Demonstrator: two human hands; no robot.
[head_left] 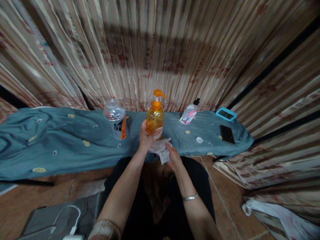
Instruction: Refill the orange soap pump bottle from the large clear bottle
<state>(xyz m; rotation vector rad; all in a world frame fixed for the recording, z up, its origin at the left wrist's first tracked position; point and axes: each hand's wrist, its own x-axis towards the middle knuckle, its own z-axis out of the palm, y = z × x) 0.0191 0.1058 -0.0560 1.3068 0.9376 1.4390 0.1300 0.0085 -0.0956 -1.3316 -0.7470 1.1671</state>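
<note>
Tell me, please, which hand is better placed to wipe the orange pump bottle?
Probably the right hand: it holds the crumpled white cloth beside the orange pump bottle, which the left hand grips.

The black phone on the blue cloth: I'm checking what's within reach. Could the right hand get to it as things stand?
Probably yes: the black phone lies uncovered to the right, but the right hand holds a white cloth.
</note>
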